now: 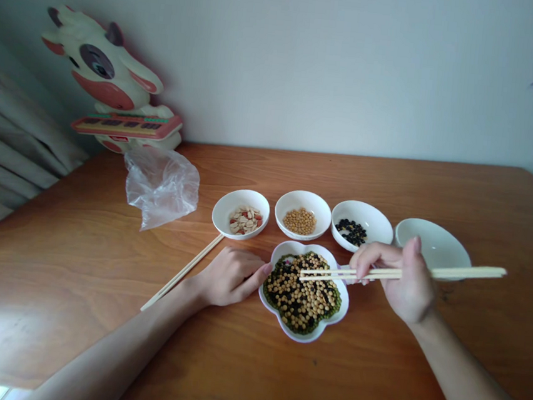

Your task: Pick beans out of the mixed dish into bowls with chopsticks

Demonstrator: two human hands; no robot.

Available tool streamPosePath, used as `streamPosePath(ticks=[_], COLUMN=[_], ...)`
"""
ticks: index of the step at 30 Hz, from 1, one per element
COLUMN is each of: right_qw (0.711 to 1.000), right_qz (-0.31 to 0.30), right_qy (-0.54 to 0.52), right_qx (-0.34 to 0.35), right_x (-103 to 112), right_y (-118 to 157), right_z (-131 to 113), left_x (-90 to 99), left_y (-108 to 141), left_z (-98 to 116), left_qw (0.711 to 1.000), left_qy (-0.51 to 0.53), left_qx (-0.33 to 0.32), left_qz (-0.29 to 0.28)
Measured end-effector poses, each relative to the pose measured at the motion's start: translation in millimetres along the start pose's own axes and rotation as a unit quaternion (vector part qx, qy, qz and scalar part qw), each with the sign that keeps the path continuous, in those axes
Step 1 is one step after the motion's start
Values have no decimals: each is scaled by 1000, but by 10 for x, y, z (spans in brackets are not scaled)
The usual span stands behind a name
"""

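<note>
On our wooden table we see four bowls, a flower-shaped dish, a pair of chopsticks, a plastic bag and a cow toy.

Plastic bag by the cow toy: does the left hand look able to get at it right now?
Probably yes. The left hand only touches the dish, and just the spare chopsticks, lying flat, are between it and the plastic bag.
</note>
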State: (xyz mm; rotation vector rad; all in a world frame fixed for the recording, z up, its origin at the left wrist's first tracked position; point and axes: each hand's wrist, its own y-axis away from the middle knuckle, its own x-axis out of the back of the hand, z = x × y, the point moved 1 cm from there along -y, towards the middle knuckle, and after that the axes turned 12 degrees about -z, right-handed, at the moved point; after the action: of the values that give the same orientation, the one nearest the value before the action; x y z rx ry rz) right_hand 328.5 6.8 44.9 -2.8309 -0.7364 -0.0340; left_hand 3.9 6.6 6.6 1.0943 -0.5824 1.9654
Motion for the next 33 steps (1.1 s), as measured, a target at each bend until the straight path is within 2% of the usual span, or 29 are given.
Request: streamPosePath(ticks=[3, 7, 11, 13, 16, 21, 27, 33], right_qw=[995, 981, 974, 974, 975, 992, 998, 998], right_qz=[89, 177, 209, 210, 206, 114, 55, 49], right_qy=[-6, 10, 62, 77, 56, 22, 30, 10], right_qx=[42, 84, 65, 46, 57, 48, 29, 29], right_x=[-4, 9, -15, -24, -4, 20, -42, -19], right_y=[-11, -29, -81, -104, -101, -48, -23, -23], right_z=[-45, -26, 37, 40, -6, -80, -64, -39], left_x=[-4, -13, -15, -12, -5, -26, -78, -86], left_y=[-4, -4, 0, -1, -4, -9, 6, 36], left_z=[0, -5, -8, -6, 0, 4, 40, 64], left_qw=[1000, 1000, 1000, 1000, 1000, 1000, 996, 992], left_qy=[-4, -5, -3, -4, -5, -6, -20, -34], left_qx=[1, 2, 3, 6, 9, 22, 77, 95], left_qz=[2, -1, -4, -3, -1, 7, 44, 73])
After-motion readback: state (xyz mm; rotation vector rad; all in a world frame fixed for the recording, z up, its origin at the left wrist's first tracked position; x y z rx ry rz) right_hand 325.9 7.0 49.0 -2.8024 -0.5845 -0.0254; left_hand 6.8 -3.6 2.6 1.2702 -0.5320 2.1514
